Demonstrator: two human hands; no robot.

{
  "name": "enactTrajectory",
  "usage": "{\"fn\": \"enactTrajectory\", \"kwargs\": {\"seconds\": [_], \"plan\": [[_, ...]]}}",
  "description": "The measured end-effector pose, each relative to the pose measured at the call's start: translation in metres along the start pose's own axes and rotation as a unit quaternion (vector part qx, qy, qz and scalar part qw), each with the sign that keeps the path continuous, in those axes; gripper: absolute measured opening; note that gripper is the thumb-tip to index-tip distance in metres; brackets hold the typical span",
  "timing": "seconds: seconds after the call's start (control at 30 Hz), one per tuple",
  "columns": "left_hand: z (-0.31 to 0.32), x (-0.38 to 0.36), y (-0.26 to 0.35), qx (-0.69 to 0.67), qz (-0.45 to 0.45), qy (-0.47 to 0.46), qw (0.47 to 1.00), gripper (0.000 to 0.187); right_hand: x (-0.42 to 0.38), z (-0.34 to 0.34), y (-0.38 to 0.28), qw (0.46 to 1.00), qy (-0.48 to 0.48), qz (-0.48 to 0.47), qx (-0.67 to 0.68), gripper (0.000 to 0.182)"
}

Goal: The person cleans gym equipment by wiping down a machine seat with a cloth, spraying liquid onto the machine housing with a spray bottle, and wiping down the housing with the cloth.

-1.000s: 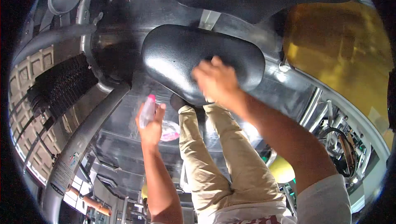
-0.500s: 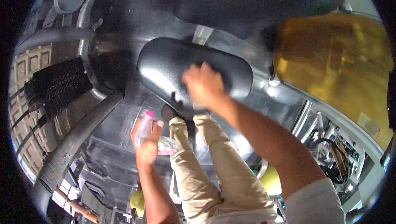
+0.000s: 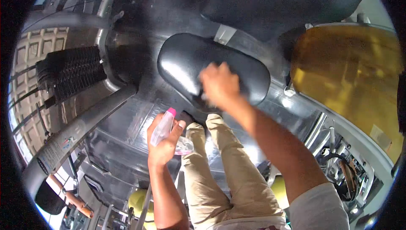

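Observation:
In the head view my left hand (image 3: 164, 142) is closed around a spray bottle with a pink top and a see-through body (image 3: 162, 129). The bottle is tilted, and its lower end shows beyond my palm. My right hand (image 3: 220, 86) is curled over a padded black seat (image 3: 177, 58), close to its middle, with the fingers bunched and slightly blurred. Whatever may lie under those fingers is hidden. Light shines off the smooth black cover, mainly on its left side.
A larger black pad (image 3: 283, 3) rises beyond the seat. To the right is a translucent amber panel (image 3: 347, 65); a thick grey metal tube (image 3: 80, 132) slants along the left beside a stack of black weight plates (image 3: 74, 71). My legs (image 3: 226, 154) are just below the seat.
The view has shifted, so the seat and both hands appear farther right. My right hand stays over the seat, and the spray bottle remains in my left hand.

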State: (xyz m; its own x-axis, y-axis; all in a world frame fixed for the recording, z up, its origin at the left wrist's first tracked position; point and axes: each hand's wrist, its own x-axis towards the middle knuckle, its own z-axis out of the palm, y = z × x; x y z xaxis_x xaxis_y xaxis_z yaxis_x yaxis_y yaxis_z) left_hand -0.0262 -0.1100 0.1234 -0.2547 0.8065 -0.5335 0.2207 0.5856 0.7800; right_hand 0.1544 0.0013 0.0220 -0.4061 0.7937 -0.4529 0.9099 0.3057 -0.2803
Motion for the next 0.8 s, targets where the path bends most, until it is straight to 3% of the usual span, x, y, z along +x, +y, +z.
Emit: {"fn": "enactTrajectory", "kwargs": {"seconds": [0.03, 0.1, 0.2, 0.27, 0.33, 0.43, 0.6, 0.8], "plan": [[-0.005, -0.002, -0.003, 0.016, -0.002, 0.003, 1.0, 0.021, 0.022, 0.006, 0.019, 0.995, 0.071, 0.069, 0.002, 0.021], [-0.011, -0.008, -0.006, 0.033, -0.003, 0.003, 0.999, 0.02, 0.036, 0.004, 0.047, 0.969, 0.185, 0.109, 0.122, 0.019], [-0.007, -0.014, -0.027, 0.027, -0.016, -0.006, 0.999, 0.023, -0.011, 0.018, 0.022, 0.983, 0.128, 0.065, 0.114, 0.019], [0.005, -0.019, -0.025, -0.001, -0.035, -0.004, 0.999, 0.019, -0.05, 0.044, 0.013, 0.969, 0.188, 0.024, 0.157, 0.014], [0.011, -0.031, -0.025, -0.018, -0.046, -0.012, 0.999, 0.02, -0.07, 0.042, 0.015, 0.97, 0.163, 0.027, 0.18, 0.013], [0.012, -0.045, -0.033, -0.012, -0.024, -0.023, 0.999, 0.023, -0.062, 0.031, 0.015, 0.986, 0.111, 0.02, 0.125, 0.014], [0.013, -0.063, -0.036, -0.017, -0.033, -0.03, 0.999, 0.024, 0.015, 0.024, -0.006, 0.98, 0.16, 0.053, 0.106, 0.017], [-0.003, -0.069, -0.053, 0.025, -0.014, -0.038, 0.999, 0.022, -0.064, 0.039, -0.008, 0.979, 0.138, 0.042, 0.145, 0.019]]}}
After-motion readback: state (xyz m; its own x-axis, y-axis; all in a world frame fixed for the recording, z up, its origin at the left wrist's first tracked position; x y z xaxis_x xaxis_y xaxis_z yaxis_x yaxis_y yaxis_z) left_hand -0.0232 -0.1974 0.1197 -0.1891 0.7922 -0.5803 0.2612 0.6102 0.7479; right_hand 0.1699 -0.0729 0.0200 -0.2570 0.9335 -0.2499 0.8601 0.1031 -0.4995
